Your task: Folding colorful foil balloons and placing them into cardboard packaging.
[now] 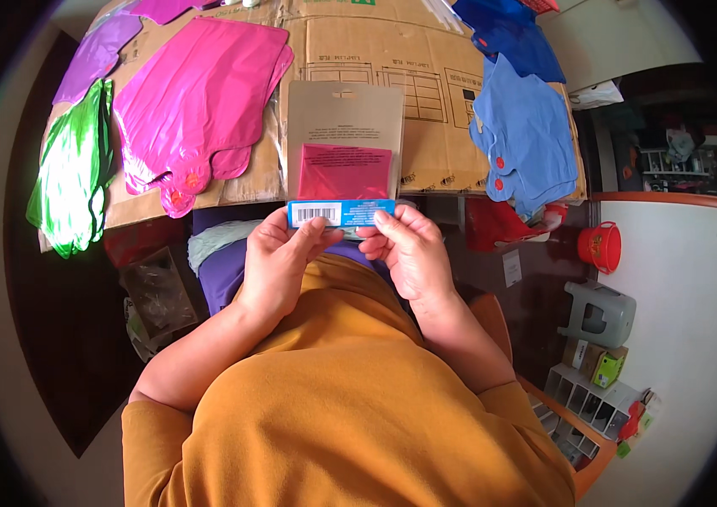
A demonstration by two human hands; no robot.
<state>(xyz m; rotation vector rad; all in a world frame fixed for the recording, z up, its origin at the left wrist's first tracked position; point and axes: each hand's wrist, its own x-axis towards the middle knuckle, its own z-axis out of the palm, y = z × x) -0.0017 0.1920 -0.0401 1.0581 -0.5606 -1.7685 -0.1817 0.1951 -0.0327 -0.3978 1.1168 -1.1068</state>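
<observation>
Both my hands pinch the lower edge of a flat hang-hole packet [346, 114], held upright in front of the table edge. A folded pink sheet [345, 173] shows in its lower half. Along the bottom runs a blue label strip [375, 209] with a white barcode patch. My left hand [282, 245] grips the left end of the strip, thumb on the front. At the right end, my right hand [413, 249] holds it between thumb and fingers. The fingers behind the packet are partly hidden.
Cardboard [434, 51] covers the table. On it lie shiny pink foil pieces [206, 93], a green one [76, 169] hanging over the left edge, a purple one [101, 55], and blue ones [527, 127] at right. A red bucket [601, 247] and grey stool [599, 313] stand right.
</observation>
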